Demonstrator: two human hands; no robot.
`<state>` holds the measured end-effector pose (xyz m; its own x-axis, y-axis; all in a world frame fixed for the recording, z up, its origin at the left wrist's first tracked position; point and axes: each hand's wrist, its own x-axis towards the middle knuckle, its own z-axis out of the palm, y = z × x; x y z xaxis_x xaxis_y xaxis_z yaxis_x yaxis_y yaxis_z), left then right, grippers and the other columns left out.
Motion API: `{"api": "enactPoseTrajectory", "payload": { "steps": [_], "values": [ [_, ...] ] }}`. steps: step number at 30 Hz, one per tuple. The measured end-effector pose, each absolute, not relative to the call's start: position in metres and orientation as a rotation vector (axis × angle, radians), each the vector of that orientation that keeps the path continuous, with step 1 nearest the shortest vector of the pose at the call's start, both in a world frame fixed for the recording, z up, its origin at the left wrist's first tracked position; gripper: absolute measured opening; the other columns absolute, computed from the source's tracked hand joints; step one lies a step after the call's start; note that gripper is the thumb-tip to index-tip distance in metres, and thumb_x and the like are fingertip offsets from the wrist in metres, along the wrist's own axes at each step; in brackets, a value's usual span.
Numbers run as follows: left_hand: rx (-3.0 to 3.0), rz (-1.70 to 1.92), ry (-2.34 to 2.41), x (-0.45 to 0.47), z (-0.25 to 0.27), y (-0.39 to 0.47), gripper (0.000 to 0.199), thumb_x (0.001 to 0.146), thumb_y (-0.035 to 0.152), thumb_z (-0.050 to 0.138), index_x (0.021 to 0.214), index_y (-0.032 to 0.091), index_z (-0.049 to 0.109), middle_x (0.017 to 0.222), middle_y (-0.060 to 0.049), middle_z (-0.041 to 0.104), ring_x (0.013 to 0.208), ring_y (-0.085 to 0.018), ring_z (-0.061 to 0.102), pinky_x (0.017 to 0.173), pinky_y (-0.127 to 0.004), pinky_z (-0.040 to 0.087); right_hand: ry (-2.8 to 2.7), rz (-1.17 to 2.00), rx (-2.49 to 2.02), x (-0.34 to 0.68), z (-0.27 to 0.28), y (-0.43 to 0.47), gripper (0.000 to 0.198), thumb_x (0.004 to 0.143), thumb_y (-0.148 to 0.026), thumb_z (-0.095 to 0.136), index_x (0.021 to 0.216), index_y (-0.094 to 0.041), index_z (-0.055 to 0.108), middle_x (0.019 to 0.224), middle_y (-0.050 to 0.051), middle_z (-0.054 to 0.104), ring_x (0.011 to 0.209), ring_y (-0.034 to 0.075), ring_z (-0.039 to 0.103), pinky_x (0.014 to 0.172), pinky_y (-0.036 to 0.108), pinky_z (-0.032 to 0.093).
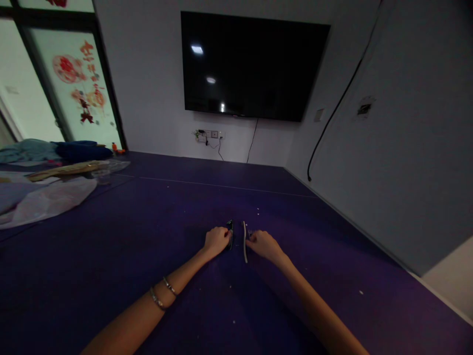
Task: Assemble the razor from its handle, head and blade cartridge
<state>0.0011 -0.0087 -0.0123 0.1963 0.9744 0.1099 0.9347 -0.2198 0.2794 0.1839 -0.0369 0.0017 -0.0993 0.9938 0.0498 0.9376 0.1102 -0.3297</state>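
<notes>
My left hand (216,240) is closed, its fingertips gripping a narrow, black, glossy object (231,235) at its left edge. My right hand (265,245) has its fingers drawn in close together, with the thumb against or just beside a slim, pale grey-beige, slightly curved strip (245,246); I cannot tell whether I am pinching the strip or only touching it. A small, pale, glinting piece (250,232) shows at my right fingertips, too small for me to identify.

I judge that I am in the middle of handling these narrow pieces side by side, with the black one steadied on the left. The next move seems to call for a sure fingertip grip on the strip and a steady left hand, since so thin a piece could easily slip or twist.

The strip lies between my two hands, closer to the right one, its length running from near to far. The black object stands to its left, apart from it across a narrow gap. Both are over the dark purple, flat surface (177,305).
</notes>
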Motion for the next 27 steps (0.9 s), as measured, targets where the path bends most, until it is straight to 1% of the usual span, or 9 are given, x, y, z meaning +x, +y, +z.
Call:
{"api": "enactPoseTrajectory", "payload": {
  "steps": [4, 8, 11, 17, 27],
  "values": [
    [2.317, 0.409, 1.834, 0.0, -0.013, -0.009, 0.039, 0.088, 0.04, 0.033, 0.082, 0.021, 0.066, 0.089, -0.005, 0.069, 0.086, -0.02, 0.062, 0.067, -0.026, 0.04, -2.124, 0.2, -1.976, 0.164, -0.003, -0.047, 0.033, 0.078, -0.041, 0.049, 0.078, -0.015, 0.067, 0.082, 0.013, 0.068, 0.08, 0.025, 0.065, 0.064, 0.028, 0.044],
    [2.353, 0.44, 1.817, 0.0, -0.015, -0.008, 0.038, 0.088, 0.04, 0.034, 0.08, 0.021, 0.066, 0.087, -0.005, 0.069, 0.084, -0.02, 0.063, 0.066, -0.026, 0.041, -2.123, 0.161, -2.001, 0.159, -0.005, -0.05, 0.033, 0.08, -0.039, 0.045, 0.083, -0.015, 0.066, 0.087, 0.015, 0.068, 0.081, 0.025, 0.065, 0.065, 0.029, 0.045],
    [2.319, 0.42, 1.836, 0.001, -0.014, -0.008, 0.039, 0.088, 0.042, 0.034, 0.081, 0.021, 0.067, 0.088, -0.006, 0.069, 0.085, -0.02, 0.063, 0.068, -0.026, 0.041, -2.143, 0.174, -2.002, 0.159, -0.005, -0.049, 0.03, 0.081, -0.036, 0.043, 0.083, -0.016, 0.066, 0.088, 0.014, 0.068, 0.082, 0.024, 0.065, 0.066, 0.028, 0.045],
    [2.293, 0.393, 1.842, 0.0, -0.012, -0.009, 0.038, 0.088, 0.042, 0.034, 0.085, 0.022, 0.067, 0.091, -0.007, 0.068, 0.087, -0.02, 0.062, 0.07, -0.026, 0.041, -2.147, 0.159, -1.984, 0.153, -0.006, -0.047, 0.031, 0.082, -0.033, 0.041, 0.084, -0.016, 0.066, 0.087, 0.015, 0.068, 0.082, 0.025, 0.065, 0.068, 0.031, 0.046],
    [2.323, 0.418, 1.815, -0.001, -0.016, -0.006, 0.038, 0.087, 0.043, 0.034, 0.084, 0.023, 0.067, 0.089, -0.006, 0.068, 0.085, -0.019, 0.062, 0.069, -0.026, 0.041, -2.189, 0.119, -1.938, 0.15, -0.008, -0.043, 0.03, 0.083, -0.032, 0.042, 0.082, -0.014, 0.066, 0.083, 0.015, 0.067, 0.079, 0.025, 0.065, 0.066, 0.03, 0.046]
  ]
}}
